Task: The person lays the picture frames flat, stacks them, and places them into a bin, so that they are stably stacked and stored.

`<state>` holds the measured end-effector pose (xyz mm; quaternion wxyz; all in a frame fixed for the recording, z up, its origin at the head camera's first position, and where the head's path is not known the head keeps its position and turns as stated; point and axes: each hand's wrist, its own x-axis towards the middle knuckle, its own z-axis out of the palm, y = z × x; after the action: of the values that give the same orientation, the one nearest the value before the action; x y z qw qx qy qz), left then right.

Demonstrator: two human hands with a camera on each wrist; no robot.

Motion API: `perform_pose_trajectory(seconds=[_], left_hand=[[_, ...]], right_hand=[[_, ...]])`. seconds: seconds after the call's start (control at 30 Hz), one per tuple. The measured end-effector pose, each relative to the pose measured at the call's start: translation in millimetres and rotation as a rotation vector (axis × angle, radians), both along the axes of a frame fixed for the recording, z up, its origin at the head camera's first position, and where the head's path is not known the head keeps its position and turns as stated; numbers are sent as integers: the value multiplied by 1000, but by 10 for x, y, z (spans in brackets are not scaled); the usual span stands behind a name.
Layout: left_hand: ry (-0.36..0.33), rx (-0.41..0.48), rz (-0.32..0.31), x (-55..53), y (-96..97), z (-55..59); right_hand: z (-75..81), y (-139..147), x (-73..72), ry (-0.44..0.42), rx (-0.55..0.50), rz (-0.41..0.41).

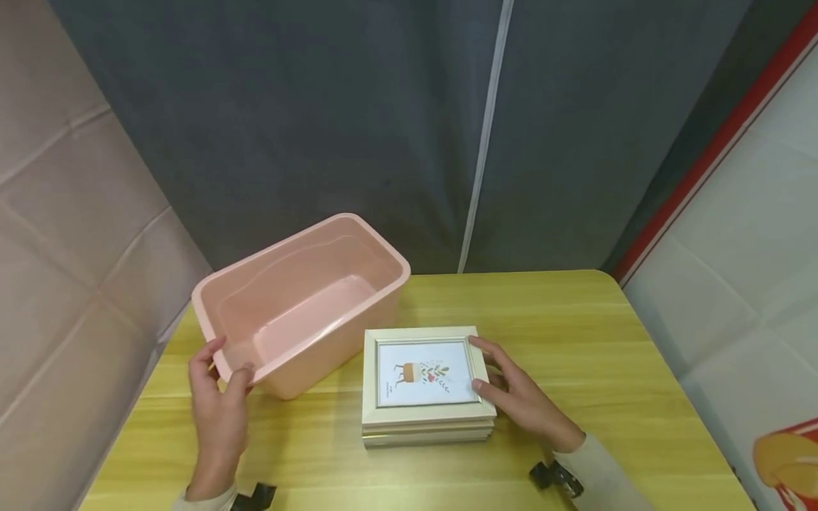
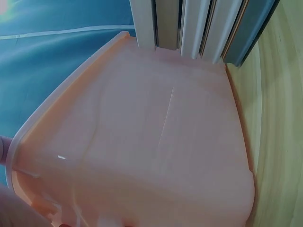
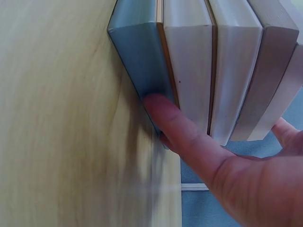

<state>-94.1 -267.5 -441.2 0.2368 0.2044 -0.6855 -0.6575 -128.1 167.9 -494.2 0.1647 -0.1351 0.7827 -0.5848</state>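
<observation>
A pink plastic bin stands at the left of the table, turned at an angle. My left hand grips its near left rim, thumb and fingers over the edge; in the left wrist view the bin's side fills most of the picture. Right of the bin lies a stack of several picture frames, the top one cream with a flower print. My right hand rests against the stack's right edge, fingertips on the top frame. In the right wrist view, one straight finger touches the bluish bottom frame.
The wooden table extends to the right and in front of the stack. A dark curtain hangs behind its far edge. Pale panels flank the table left and right.
</observation>
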Motion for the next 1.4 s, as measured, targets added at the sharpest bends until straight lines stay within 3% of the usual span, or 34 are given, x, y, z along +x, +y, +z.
perform_pose_trajectory(seconds=[0.13, 0.27, 0.4, 0.57, 0.7, 0.87, 0.93, 1.03, 1.27, 1.4], left_hand=[[-6, -34, -40, -27, 20, 1], [-29, -111, -39, -11, 8, 13], [-74, -222, -16, 61, 23, 31], [-114, -277, 13, 212, 82, 34], [-54, -279, 53, 359, 175, 18], [127, -141, 76, 503, 370, -46], [191, -81, 53, 541, 461, -91], [213, -72, -15, 574, 577, -159], [119, -163, -182, 492, 741, -282], [45, -172, -320, 391, 824, -366]], right_hand=[[-1, 2, 9, -21, -7, -1], [-1, -19, 22, -46, -6, -5], [-9, -32, 28, -47, 3, -9], [-13, -32, 22, -44, 0, 2], [-13, -21, 16, -46, -8, 11], [-12, 1, 12, -37, -17, 10], [-12, 7, 11, -32, -15, 9], [-10, 9, 12, -32, -16, 9], [-7, -14, 24, -47, -9, -5], [-13, -31, 51, -27, 9, -23]])
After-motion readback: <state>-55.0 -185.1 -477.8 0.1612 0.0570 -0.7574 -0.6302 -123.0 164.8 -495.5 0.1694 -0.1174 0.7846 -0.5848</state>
